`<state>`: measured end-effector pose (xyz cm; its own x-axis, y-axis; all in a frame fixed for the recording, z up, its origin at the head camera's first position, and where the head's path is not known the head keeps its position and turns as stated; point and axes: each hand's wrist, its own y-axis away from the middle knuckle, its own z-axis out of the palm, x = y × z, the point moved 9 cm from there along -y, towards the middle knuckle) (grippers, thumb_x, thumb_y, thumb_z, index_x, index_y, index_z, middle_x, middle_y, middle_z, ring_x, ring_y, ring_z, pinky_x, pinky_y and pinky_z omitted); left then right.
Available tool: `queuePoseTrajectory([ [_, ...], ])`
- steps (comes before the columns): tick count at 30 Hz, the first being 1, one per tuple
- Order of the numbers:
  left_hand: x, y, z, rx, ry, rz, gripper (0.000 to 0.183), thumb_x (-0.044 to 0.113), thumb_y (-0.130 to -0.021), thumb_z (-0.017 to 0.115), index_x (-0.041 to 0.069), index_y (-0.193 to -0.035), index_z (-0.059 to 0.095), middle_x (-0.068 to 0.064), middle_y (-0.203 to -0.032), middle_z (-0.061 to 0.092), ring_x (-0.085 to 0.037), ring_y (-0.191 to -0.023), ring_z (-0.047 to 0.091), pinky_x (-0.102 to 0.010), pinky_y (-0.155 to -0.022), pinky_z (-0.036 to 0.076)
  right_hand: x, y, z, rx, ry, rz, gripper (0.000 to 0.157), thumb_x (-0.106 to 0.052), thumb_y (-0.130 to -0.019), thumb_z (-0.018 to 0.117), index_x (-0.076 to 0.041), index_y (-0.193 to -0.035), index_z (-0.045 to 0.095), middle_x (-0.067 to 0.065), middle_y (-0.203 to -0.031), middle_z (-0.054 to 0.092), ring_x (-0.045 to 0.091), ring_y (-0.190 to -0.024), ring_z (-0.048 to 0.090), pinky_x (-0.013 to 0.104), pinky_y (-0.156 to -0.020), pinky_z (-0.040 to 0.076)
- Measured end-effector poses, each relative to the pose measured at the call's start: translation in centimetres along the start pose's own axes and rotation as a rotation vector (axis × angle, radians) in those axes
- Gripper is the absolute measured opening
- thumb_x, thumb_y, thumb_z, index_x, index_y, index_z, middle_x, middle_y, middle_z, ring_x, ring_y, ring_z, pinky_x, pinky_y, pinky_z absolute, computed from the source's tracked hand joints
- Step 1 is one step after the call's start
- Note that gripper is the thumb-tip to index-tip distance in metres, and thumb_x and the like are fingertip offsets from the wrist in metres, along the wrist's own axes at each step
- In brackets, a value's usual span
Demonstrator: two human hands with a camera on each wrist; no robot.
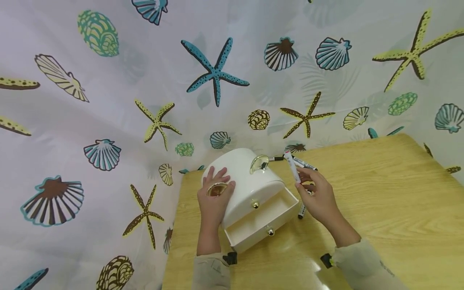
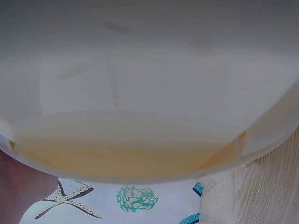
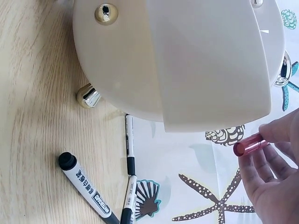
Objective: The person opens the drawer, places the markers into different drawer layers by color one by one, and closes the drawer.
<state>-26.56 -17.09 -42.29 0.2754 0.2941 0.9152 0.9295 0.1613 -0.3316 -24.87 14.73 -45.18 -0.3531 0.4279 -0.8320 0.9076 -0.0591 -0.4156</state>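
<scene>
The left sleeve (image 1: 212, 273) and the right sleeve (image 1: 367, 264) are pale beige with thin dark marks, and at the cuffs sit a black left block (image 1: 230, 258) and a black right block (image 1: 326, 260), the latter edged yellow-green.

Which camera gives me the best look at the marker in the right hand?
The head view: it shows the marker nearly whole, white body and red end, in the right hand. The right wrist view shows only a red part; the left wrist view does not show it.

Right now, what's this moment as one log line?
left hand: rests on white domed box | drawer: open | right hand: pinches red-ended marker | black-capped whiteboard markers: on table
</scene>
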Motion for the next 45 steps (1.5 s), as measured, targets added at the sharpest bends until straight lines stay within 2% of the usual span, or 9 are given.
queuePoseTrajectory([
  [5, -0.1, 0.1, -0.1, 0.009, -0.011, -0.009, 0.022, 0.048, -0.081, 0.077, 0.031, -0.095, 0.075, 0.019, -0.125, 0.067, -0.001, -0.144, 0.033, -0.037, -0.127, 0.004, -0.5, 0.1, 0.1, 0.004, -0.05, -0.021, 0.047, -0.007, -0.091, 0.068, -0.019, -0.135, 0.056, 0.006, -0.12, 0.062, 0.018, -0.098, 0.064, 0.011, -0.082, 0.054],
  [9, -0.1, -0.1, 0.0, 0.004, -0.018, -0.015, 0.022, 0.049, -0.082, 0.076, 0.032, -0.096, 0.075, 0.021, -0.126, 0.066, 0.001, -0.144, 0.032, -0.038, -0.127, 0.004, -1.1, 0.2, 0.2, 0.006, -0.069, -0.028, 0.049, -0.003, -0.09, 0.067, -0.016, -0.136, 0.055, 0.008, -0.119, 0.062, 0.022, -0.099, 0.064, 0.01, -0.082, 0.054],
  [16, -0.2, -0.1, 0.0, 0.008, -0.005, 0.006, 0.022, 0.049, -0.081, 0.077, 0.031, -0.095, 0.076, 0.019, -0.125, 0.067, -0.002, -0.144, 0.033, -0.035, -0.127, 0.005, -4.7, 0.5, 0.1, -0.018, -0.109, -0.065, 0.047, 0.007, -0.089, 0.064, 0.001, -0.134, 0.053, 0.018, -0.116, 0.06, 0.031, -0.1, 0.063, 0.015, -0.081, 0.057],
  [19, -0.2, -0.1, 0.0, 0.006, -0.003, 0.012, 0.021, 0.048, -0.081, 0.077, 0.031, -0.094, 0.076, 0.018, -0.125, 0.067, -0.002, -0.144, 0.033, -0.035, -0.127, 0.006, -5.6, 0.7, 0.0, -0.025, -0.132, -0.098, 0.048, 0.011, -0.088, 0.063, 0.004, -0.134, 0.051, 0.022, -0.115, 0.06, 0.031, -0.101, 0.062, 0.016, -0.081, 0.058],
  [25, -0.3, 0.0, 0.0, 0.006, -0.005, -0.015, 0.023, 0.049, -0.081, 0.076, 0.031, -0.095, 0.075, 0.02, -0.125, 0.066, 0.0, -0.144, 0.032, -0.036, -0.127, 0.004, -5.7, 0.9, 0.1, -0.041, -0.148, -0.113, 0.052, 0.011, -0.088, 0.063, 0.003, -0.137, 0.049, 0.021, -0.116, 0.059, 0.031, -0.104, 0.06, 0.019, -0.082, 0.059],
  [34, -0.2, 0.2, -0.1, 0.008, 0.012, 0.033, 0.019, 0.042, -0.082, 0.078, 0.028, -0.094, 0.076, 0.014, -0.124, 0.069, -0.005, -0.144, 0.036, -0.032, -0.127, 0.006, -6.2, 1.1, -0.3, -0.026, -0.194, -0.111, 0.054, 0.012, -0.088, 0.061, 0.002, -0.139, 0.047, 0.021, -0.116, 0.058, 0.03, -0.103, 0.059, 0.024, -0.079, 0.061],
  [45, 0.1, 0.7, -0.1, 0.009, 0.016, 0.028, 0.021, 0.044, -0.082, 0.078, 0.028, -0.094, 0.076, 0.014, -0.124, 0.068, -0.004, -0.144, 0.035, -0.032, -0.127, 0.006, -7.0, 1.5, -0.1, -0.04, -0.283, -0.14, 0.054, 0.015, -0.087, 0.06, 0.004, -0.138, 0.047, 0.021, -0.115, 0.057, 0.03, -0.103, 0.058, 0.027, -0.08, 0.061],
])
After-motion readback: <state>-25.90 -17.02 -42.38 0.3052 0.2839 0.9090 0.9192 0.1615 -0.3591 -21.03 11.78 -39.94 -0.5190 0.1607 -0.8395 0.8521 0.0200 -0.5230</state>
